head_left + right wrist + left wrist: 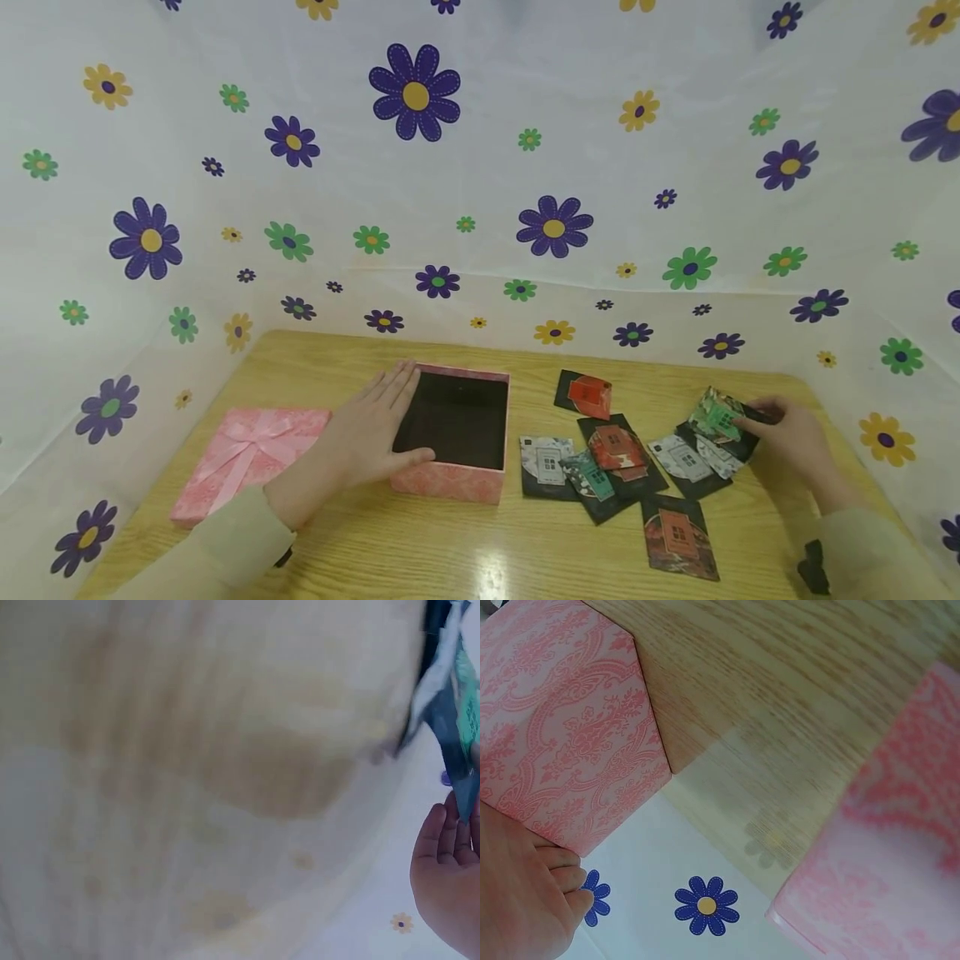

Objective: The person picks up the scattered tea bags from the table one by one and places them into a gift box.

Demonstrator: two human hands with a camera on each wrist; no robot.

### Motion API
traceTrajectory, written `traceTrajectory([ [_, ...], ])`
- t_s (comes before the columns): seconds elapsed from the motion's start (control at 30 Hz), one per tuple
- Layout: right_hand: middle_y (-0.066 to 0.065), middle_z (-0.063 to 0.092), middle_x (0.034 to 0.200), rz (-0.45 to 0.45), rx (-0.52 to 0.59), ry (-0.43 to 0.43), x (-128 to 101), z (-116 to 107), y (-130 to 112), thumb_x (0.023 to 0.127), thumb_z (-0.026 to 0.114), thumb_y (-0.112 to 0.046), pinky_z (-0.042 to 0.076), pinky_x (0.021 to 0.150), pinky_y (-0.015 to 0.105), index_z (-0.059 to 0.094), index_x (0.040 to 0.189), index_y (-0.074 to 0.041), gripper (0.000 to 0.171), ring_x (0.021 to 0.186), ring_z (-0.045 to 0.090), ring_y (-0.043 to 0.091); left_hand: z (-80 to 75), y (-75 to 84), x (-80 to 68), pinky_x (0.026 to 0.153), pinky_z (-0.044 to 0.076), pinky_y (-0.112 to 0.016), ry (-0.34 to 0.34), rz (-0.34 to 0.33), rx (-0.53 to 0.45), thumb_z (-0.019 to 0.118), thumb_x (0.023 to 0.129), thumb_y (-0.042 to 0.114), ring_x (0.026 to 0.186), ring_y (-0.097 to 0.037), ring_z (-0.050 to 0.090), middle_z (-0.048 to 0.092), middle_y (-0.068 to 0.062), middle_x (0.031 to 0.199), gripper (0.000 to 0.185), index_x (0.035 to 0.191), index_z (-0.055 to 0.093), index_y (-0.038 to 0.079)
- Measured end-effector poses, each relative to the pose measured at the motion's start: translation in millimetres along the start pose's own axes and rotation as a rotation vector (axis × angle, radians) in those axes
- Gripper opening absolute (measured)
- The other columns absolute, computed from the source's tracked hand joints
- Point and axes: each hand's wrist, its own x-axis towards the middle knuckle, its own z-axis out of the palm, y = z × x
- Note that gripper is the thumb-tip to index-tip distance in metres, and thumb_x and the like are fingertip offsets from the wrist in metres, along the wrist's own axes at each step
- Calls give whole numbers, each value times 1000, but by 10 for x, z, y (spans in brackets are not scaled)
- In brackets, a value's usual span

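Observation:
An open pink patterned box (455, 477) with a dark inside stands on the wooden table (450, 550). My left hand (375, 425) rests flat against the box's left wall (562, 735), fingers straight. Right of the box lie several dark sachets with red, green and grey house pictures (615, 450). My right hand (787, 433) pinches a green sachet (716, 417) at the right end of that group and holds it lifted off the table. The right wrist view is blurred; it shows the fingers (442, 847) under the sachet's edge (454, 712).
The pink lid with a bow (247, 454) lies left of the box, near the table's left edge. Flowered white sheeting (480, 167) walls the table at the back and both sides. A small dark object (813, 567) sits by my right sleeve.

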Motion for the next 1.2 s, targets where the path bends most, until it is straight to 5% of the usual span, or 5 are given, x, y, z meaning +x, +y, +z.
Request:
traceTrajectory([
  [0.1,37,69,113,-23,13,26,27,-48,-29,102,71,-20,55,75,35,65,120,14,39,87,69,23,3,-3,-3,133,27,-52,9,3,3,56,94,75,164,-39,23,24,-22,175,111,166,27,-4],
  [0.27,27,75,105,-68,33,30,79,-161,-136,105,67,-19,44,63,13,69,117,12,34,75,46,-21,10,-6,-3,134,27,-51,6,-1,12,55,94,76,165,-38,22,24,-22,175,112,166,26,-4],
  [0.63,-32,57,89,-5,156,25,174,-281,-832,107,63,-35,47,74,18,68,125,8,47,85,48,-13,-19,-5,21,134,28,-50,-2,0,30,56,92,79,164,-38,24,24,-22,175,116,166,26,-5],
  [0.87,-34,56,90,-24,251,-8,183,-172,-1394,106,64,-39,50,90,32,69,127,5,49,95,51,-6,-21,0,36,134,28,-50,-4,8,44,55,91,80,164,-38,24,25,-22,175,117,166,26,-4],
  [1.2,-35,62,84,-146,364,-20,203,62,-2004,104,70,-28,48,89,23,74,120,6,37,90,59,-9,-15,-10,28,134,28,-49,-4,14,61,53,90,83,164,-38,25,24,-22,175,119,166,26,-5],
])
